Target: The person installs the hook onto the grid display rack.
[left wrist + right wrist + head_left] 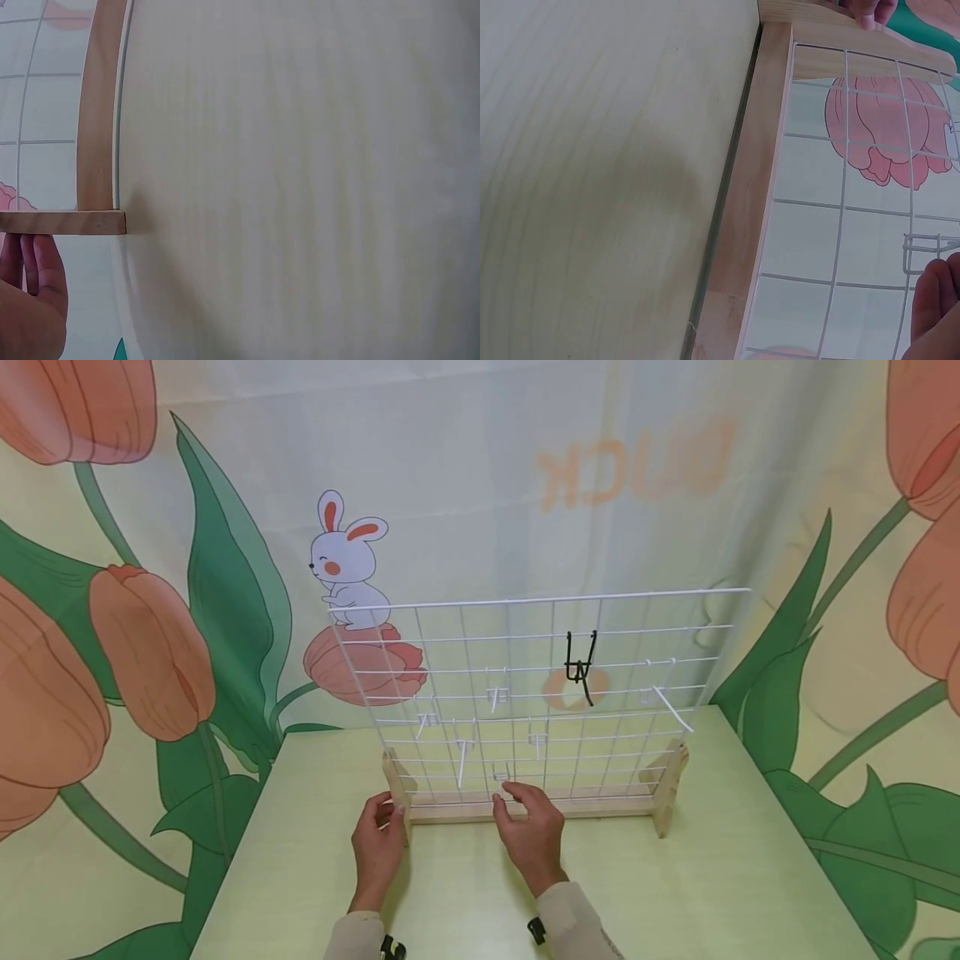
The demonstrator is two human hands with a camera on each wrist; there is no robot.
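Note:
A white wire grid panel (480,603) stands upright in a wooden stand (525,812) on the table. My right hand (534,835) pinches a small white wire hook (501,775) between thumb and fingers, low on the grid left of its middle. The right wrist view shows this hook (922,238) overlapping the grid wires, its front end hidden by the fingers. With my left hand (377,847) I hold the stand's left end piece (397,777). In the left wrist view, fingertips (46,251) press against the side of that wood.
Several white hooks hang on the grid, among them a long one (672,708) at the right. A black double hook (578,670) hangs upper right of the middle. Behind the pale table (300,827) is a printed curtain (465,485) with tulips and a rabbit.

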